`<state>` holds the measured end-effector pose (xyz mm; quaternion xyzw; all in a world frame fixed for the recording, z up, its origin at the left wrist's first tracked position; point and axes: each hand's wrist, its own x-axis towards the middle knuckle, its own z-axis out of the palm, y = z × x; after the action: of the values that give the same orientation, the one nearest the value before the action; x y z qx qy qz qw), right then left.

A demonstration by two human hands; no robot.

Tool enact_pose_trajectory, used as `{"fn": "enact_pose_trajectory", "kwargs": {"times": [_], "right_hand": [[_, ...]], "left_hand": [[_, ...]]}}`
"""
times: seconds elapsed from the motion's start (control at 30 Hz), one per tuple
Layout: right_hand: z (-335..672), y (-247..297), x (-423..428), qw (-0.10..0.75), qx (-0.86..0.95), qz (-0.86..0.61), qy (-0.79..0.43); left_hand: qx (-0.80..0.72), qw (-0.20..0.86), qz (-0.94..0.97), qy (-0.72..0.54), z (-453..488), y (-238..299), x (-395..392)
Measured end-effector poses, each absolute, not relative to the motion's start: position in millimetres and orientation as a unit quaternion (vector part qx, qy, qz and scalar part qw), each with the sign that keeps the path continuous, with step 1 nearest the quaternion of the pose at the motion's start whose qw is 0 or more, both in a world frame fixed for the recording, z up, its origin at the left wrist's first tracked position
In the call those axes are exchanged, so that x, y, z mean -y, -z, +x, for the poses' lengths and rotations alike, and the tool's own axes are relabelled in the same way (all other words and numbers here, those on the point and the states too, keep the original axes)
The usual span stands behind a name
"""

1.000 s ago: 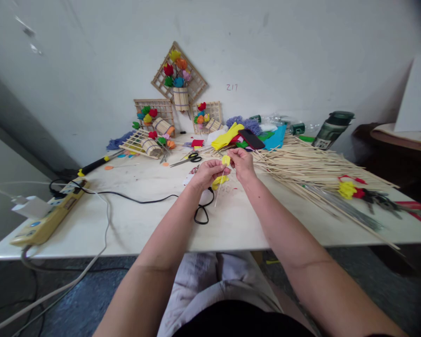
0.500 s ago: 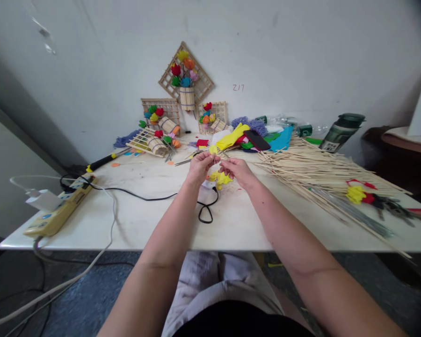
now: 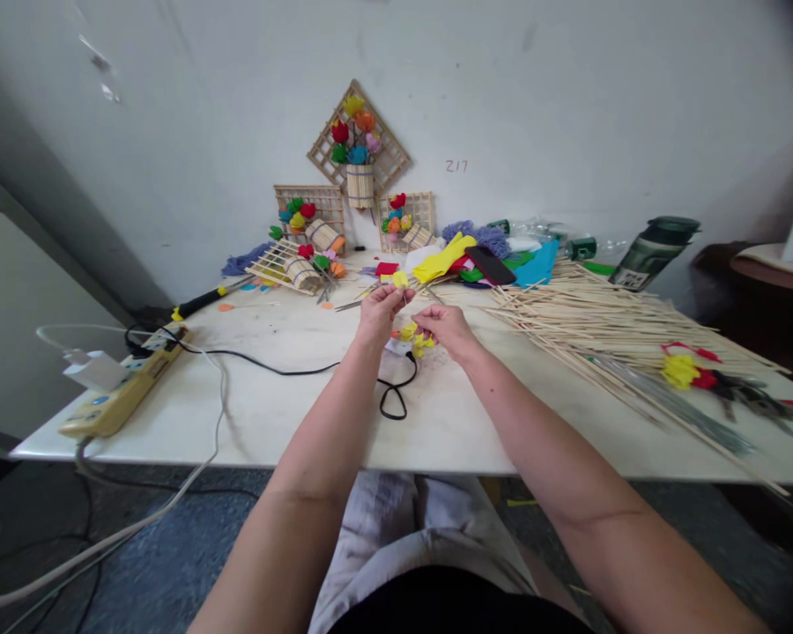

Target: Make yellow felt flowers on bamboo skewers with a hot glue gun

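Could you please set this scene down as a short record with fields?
Left hand: pinching a small yellow piece at its fingertips
Right hand: fingertips together, close to the left; grip too small to tell
Near the hands: more yellow pieces on the white table
Table's right: loose wooden sticks, green bottle
Table's left: power strip with white adapter
Back: diamond-shaped lattice with colourful flowers

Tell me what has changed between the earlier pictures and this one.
The yellow piece has moved leftward and farther from the body, held by the left hand. The right hand has come away from it and sits nearer the body; whether it holds anything is unclear. The view has swung slightly left. The phone, wooden sticks and power strip stayed put.
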<state>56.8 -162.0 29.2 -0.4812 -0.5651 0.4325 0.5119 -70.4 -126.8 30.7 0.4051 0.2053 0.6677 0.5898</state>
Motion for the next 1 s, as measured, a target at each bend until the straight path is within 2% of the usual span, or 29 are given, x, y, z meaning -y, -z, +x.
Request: {"fn": "enact_pose_trajectory", "kwargs": {"times": [0.23, 0.6, 1.0], "right_hand": [[62.4, -28.0, 160.0, 0.515, 0.576, -0.477, -0.418], [64.7, -27.8, 160.4, 0.460, 0.626, -0.467, -0.422], [63.2, -33.4, 166.5, 0.435, 0.620, -0.478, -0.444]], "left_hand": [[-0.217, 0.589, 0.385, -0.676, -76.8, -28.2, 124.5], [-0.236, 0.578, 0.364, -0.691, -80.7, -25.0, 118.9], [-0.239, 0.573, 0.362, -0.695, -81.5, -23.4, 118.6]]}}
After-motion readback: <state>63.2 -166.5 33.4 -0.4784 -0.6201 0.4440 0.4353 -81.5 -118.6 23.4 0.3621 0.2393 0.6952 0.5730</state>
